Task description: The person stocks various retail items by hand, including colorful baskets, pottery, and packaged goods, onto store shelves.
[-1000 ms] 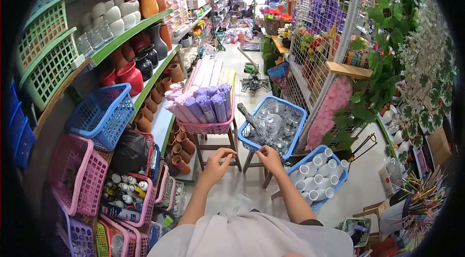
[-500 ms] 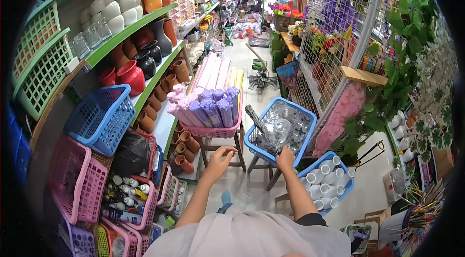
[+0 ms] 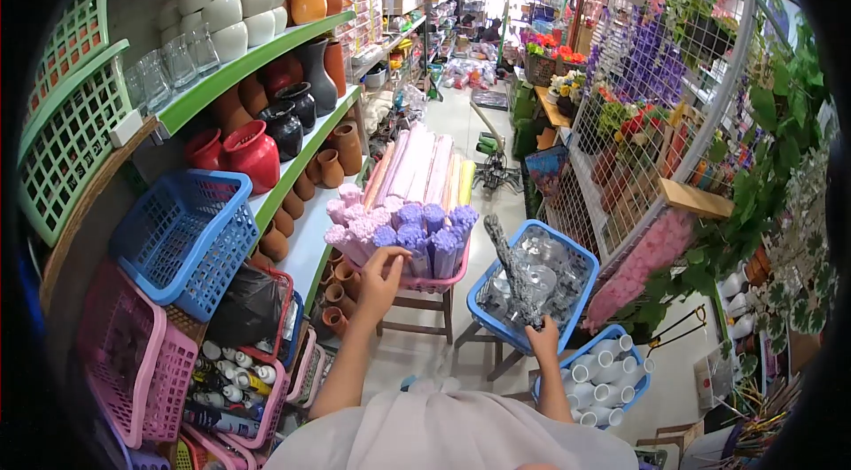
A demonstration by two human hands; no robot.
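My right hand (image 3: pixel 542 335) is closed round the lower end of a dark grey, rough-textured bundle (image 3: pixel 510 266), long and thin, which leans up and to the left. It overlaps the blue basket (image 3: pixel 582 295), where clear plastic pieces (image 3: pixel 541 277) lie together with greyish material. Over the near edge of a pink basket (image 3: pixel 448 282), my left hand (image 3: pixel 386 273) has its fingers bent and apart, with nothing seen in them. Close to its fingertips stand purple rolls (image 3: pixel 412 240) with ruffled ends. Pale pink rolls (image 3: pixel 363 226) fill the basket's left side.
Both baskets stand on wooden stools (image 3: pixel 417 315). At left, a green-edged shelf (image 3: pixel 266 52) bears vases and white bowls (image 3: pixel 226 40). A wire mesh rack (image 3: pixel 656 89) with flowers borders the aisle at right. Below it sits a blue basket of white cylinders (image 3: pixel 612 381).
My left hand has risen to the purple rolls' front. My right hand still holds the grey bundle, which has tipped more upright. The whole view has shifted slightly.
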